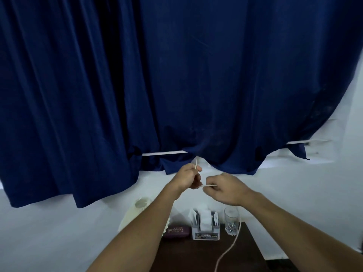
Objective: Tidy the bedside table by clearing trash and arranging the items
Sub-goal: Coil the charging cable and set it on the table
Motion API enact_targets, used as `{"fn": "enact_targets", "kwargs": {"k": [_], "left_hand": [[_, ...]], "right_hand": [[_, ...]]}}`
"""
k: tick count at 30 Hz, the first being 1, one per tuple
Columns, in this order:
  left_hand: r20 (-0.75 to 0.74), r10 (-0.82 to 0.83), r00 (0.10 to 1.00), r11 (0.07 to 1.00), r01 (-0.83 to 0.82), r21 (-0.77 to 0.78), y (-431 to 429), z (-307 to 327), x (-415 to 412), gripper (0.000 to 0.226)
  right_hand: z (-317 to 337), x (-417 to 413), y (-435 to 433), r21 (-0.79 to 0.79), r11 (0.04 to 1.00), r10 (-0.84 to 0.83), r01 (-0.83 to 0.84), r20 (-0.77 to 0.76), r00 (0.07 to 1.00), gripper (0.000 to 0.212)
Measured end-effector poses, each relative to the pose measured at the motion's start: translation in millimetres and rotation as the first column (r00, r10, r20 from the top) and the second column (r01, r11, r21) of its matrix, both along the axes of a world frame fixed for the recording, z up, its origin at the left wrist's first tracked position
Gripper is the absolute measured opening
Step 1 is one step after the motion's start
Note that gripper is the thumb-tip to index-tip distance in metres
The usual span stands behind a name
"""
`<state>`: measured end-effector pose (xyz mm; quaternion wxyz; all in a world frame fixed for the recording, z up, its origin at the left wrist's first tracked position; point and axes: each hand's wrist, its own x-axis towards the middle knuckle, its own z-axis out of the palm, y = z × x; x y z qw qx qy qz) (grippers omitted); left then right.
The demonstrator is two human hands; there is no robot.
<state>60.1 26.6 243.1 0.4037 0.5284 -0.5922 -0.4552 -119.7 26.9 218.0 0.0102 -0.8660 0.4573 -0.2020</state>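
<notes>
Cream-coloured cord, a thin flexible cable, ran up from the dark wooden bedside table into both raised hands. The left hand pinched one stretch of it between thumb and fingertips, the end poking up above the fist; the right hand was closed on the next stretch just beside it, apparently coiling. Below sat a clear drinking glass, a white plastic organiser box stuffed with papers, a maroon spectacle case and a pale pleated lamp shade, in front of a navy curtain. The trailing cable passed close by the glass; a quick pull might drag it against the glass and tip it.
</notes>
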Motion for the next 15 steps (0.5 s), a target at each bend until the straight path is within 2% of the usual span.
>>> {"fn": "enact_targets", "kwargs": {"k": [4,7,12,15], "left_hand": [[-0.002,-0.038,0.999,0.999,0.038,-0.003,3.9,4.4,-2.9,0.025],[0.028,-0.013,1.0,0.999,0.014,-0.034,6.5,8.0,-5.4,0.025],[0.128,-0.012,0.992,0.999,0.016,-0.033,11.6,13.0,-0.6,0.021],[0.108,-0.035,0.994,0.999,0.033,0.023,14.3,16.4,4.0,0.024]], "right_hand": [[16.2,1.9,-6.5,-0.007,0.998,-0.059,0.059,0.065,0.996,0.034],[27.2,3.0,-11.1,0.012,1.0,-0.029,0.027,0.123,0.992,0.03],[30.3,2.6,-21.5,0.027,0.995,-0.098,0.095,0.221,0.97,0.045],[24.6,2.5,-27.1,0.087,0.995,-0.081,0.056,0.315,0.946,0.047]]}}
